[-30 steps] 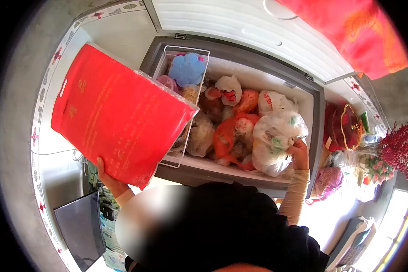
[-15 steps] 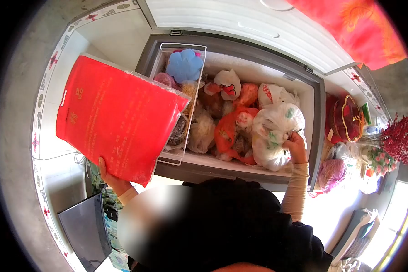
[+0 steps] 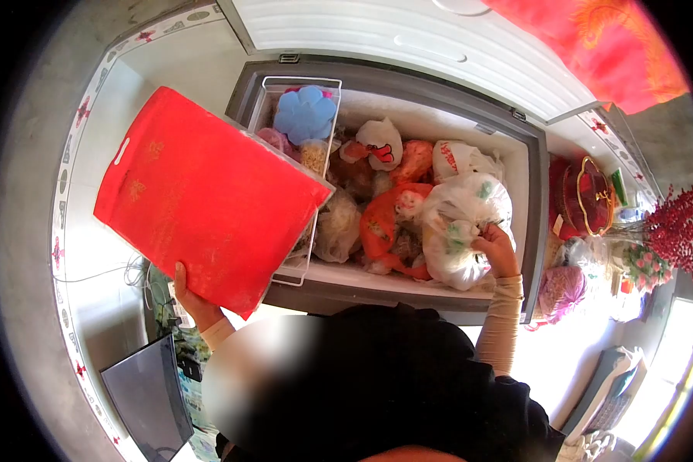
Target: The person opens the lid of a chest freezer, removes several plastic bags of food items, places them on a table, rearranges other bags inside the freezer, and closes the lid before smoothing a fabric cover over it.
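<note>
My left hand [image 3: 197, 302] grips the lower edge of a large flat red plastic package [image 3: 212, 204] with faint gold lettering and a slot handle. The package is held up at the left, over part of the wire basket [image 3: 306, 258]. My right hand [image 3: 498, 248] reaches into the open chest freezer [image 3: 393, 286], its fingers pinched on a knotted white plastic bag [image 3: 458, 219]. Orange bags [image 3: 377, 227] and other clear and white bags lie beside it. In the basket sit a blue flower-shaped item [image 3: 306, 113] and small bags of food.
The raised freezer lid [image 3: 408, 38] stands behind, with red cloth [image 3: 600, 46] over its right side. A red basket with a gold handle [image 3: 589, 196], a purple bag [image 3: 562, 292] and flowers [image 3: 674, 231] are at the right. A dark flat screen [image 3: 148, 396] is at lower left.
The red package has tilted and its face has turned slightly, still in my left hand. My right hand has shifted a little left on the white bag.
</note>
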